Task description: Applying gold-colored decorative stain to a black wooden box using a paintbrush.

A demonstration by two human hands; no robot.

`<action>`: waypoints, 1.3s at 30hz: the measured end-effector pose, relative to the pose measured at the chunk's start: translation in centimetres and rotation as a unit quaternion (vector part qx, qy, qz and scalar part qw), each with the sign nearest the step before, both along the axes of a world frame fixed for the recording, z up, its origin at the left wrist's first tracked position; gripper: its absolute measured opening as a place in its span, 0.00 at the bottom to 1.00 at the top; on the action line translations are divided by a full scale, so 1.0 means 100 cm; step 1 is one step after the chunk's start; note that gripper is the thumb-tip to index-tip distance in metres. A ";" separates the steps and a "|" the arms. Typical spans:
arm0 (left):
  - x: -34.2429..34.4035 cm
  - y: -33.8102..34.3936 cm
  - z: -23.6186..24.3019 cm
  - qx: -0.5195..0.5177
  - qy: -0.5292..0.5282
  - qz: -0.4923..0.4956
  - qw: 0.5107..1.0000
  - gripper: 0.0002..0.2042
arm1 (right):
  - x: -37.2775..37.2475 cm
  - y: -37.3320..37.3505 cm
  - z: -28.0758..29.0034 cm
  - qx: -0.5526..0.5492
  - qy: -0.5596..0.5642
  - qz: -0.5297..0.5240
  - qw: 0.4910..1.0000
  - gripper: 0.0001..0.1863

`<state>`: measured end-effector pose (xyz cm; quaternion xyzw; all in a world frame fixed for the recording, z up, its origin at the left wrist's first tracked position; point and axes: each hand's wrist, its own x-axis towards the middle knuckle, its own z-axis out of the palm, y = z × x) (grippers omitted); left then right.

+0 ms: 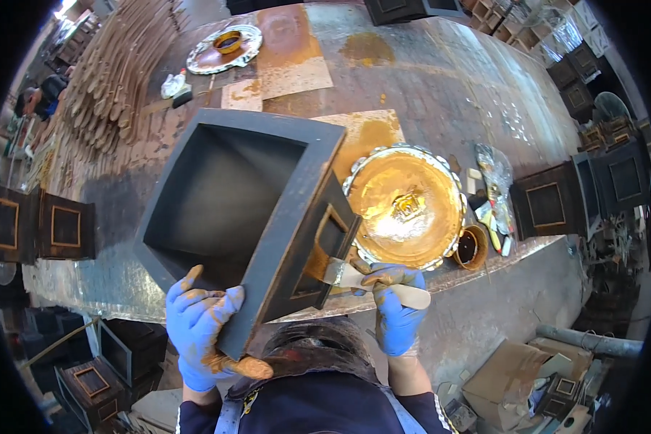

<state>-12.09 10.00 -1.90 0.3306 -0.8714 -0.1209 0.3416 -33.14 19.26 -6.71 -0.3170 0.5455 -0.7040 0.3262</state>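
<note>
A dark, open-topped wooden box [275, 224] with framed side panels is tilted over the near edge of the table, its hollow turned up toward me. My left hand [197, 322], in a stained blue glove, is closed on the box's near rim. In my right hand [396, 325], also gloved in blue, is a paintbrush [412, 296] with a pale handle. Its bristles touch the recessed panel on the box's right side. Just beyond, a round tray [401, 246] with a scalloped rim holds glossy yellow-brown liquid. Beside it stands a cup [471, 249] of dark liquid.
Stained boards [293, 76] and another round tray [250, 58] with a bowl lie farther back on the table. A stack of wooden strips [112, 79] rises at far left. More dark boxes [69, 226] [546, 199] stand at both sides. Plastic-wrapped items [493, 173] lie right of the tray.
</note>
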 end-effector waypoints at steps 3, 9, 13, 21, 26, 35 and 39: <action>0.001 0.000 0.002 -0.003 -0.016 0.012 1.000 0.36 | -0.003 -0.002 -0.005 -0.030 -0.075 -0.049 0.996 0.04; -0.004 0.002 0.002 0.001 -0.019 0.017 1.000 0.13 | 0.005 -0.003 -0.008 0.034 -0.041 -0.020 0.998 0.05; 0.001 -0.002 0.002 0.004 -0.009 0.004 1.000 0.36 | 0.007 -0.003 -0.004 -0.028 -0.074 -0.039 0.996 0.05; 0.004 -0.005 -0.001 -0.018 -0.012 0.001 1.000 0.37 | 0.011 -0.001 -0.002 0.012 -0.083 -0.001 0.996 0.05; 0.003 -0.005 0.001 0.000 0.011 -0.004 1.000 0.39 | 0.007 -0.008 -0.004 -0.054 -0.071 -0.036 0.995 0.07; 0.005 -0.007 0.000 0.007 0.031 -0.011 0.999 0.40 | 0.020 0.005 0.000 0.006 -0.075 0.001 0.997 0.04; 0.006 -0.006 -0.001 -0.005 0.024 -0.015 1.000 0.40 | 0.020 0.004 -0.003 -0.017 -0.091 -0.027 0.995 0.05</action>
